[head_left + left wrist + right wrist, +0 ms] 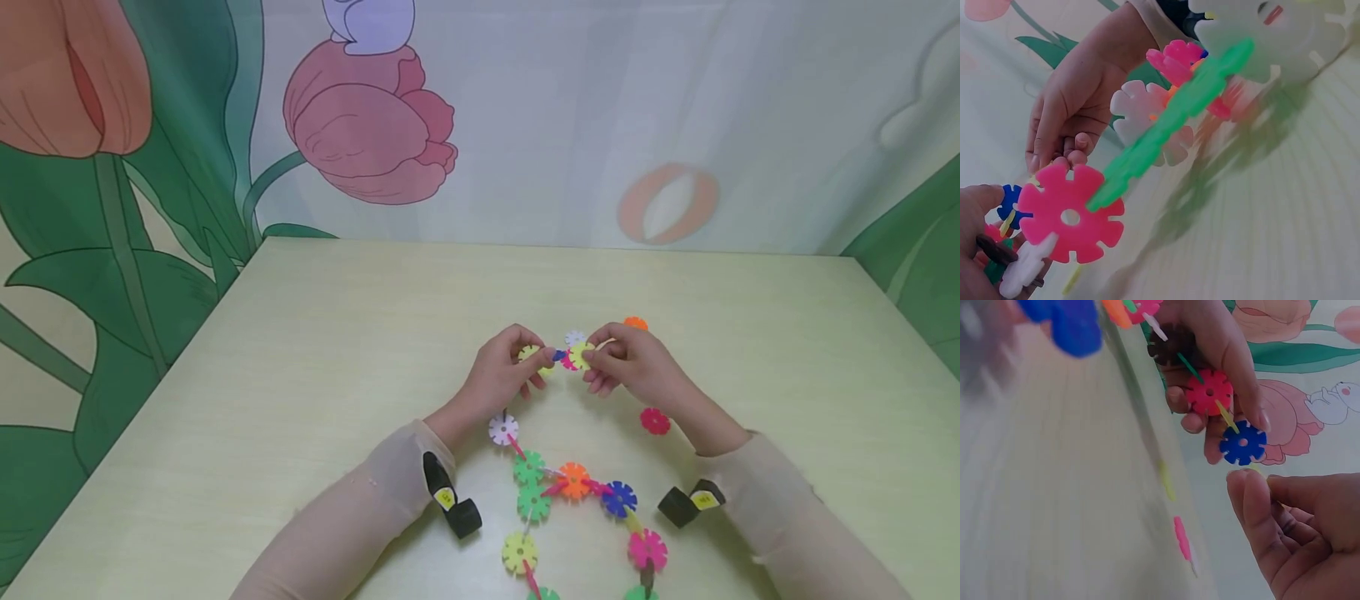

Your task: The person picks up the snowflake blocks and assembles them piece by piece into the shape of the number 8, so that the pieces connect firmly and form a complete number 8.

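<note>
My left hand (pixel 510 367) holds one end of a chain of notched plastic discs, pinching a blue disc (pixel 1243 442) between thumb and fingers. A red disc (pixel 1210 392) and a brown disc (pixel 1171 344) follow it along the chain, near the palm. In the left wrist view, a pink disc (pixel 1071 212) and a green disc (pixel 1172 125) hang in the same chain. Facing it, my right hand (pixel 633 358) pinches a yellow disc (pixel 581 356), mostly hidden by the fingers in the right wrist view. The yellow and blue discs are close together; whether they touch I cannot tell.
The linked chain runs toward me over the pale table (pixel 337 358), with an orange disc (pixel 573 481) and a dark blue disc (pixel 619 499) in it. A loose red disc (pixel 656 421) lies below my right hand. An orange disc (pixel 636 323) lies behind it.
</note>
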The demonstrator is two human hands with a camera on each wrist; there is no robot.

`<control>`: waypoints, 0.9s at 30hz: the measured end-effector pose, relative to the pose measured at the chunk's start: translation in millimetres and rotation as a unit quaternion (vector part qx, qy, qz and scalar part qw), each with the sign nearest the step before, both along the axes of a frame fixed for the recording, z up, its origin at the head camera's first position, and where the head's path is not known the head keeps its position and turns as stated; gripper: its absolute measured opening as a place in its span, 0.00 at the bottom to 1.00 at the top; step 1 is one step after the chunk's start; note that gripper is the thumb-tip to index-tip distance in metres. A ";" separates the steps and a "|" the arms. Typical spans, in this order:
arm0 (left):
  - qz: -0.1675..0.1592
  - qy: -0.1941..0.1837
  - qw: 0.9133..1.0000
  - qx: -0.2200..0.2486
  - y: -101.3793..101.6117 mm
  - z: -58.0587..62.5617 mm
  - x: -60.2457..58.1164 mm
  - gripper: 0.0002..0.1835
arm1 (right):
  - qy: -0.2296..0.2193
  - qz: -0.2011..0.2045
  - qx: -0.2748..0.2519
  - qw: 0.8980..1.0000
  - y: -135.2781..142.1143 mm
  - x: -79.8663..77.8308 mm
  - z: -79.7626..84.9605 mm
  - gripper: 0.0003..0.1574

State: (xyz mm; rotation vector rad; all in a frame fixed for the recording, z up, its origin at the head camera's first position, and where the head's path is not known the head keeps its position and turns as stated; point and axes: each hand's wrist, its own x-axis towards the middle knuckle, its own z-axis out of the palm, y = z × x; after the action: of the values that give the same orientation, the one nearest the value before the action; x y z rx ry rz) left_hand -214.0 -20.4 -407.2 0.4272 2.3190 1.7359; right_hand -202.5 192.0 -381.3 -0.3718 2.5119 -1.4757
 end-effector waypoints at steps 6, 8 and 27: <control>-0.017 0.003 1.000 0.011 0.3 -0.1 0.5 0.13 | 0.004 0.005 -0.013 1.000 -2.6 0.8 -3.4 0.16; -0.021 0.000 1.000 0.014 0.7 0.1 0.6 0.13 | 0.006 0.005 -0.012 1.000 -2.4 1.4 -3.0 0.16; -0.028 0.014 0.999 0.017 3.0 4.2 5.7 0.11 | 0.030 0.011 -0.022 0.999 -7.4 5.4 -4.9 0.11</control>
State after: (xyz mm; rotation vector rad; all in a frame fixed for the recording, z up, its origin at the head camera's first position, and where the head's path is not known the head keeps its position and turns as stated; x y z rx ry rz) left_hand -208.2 -17.4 -403.0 0.5209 2.2769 1.7551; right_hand -197.1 184.7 -386.3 -0.4562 2.5162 -1.5363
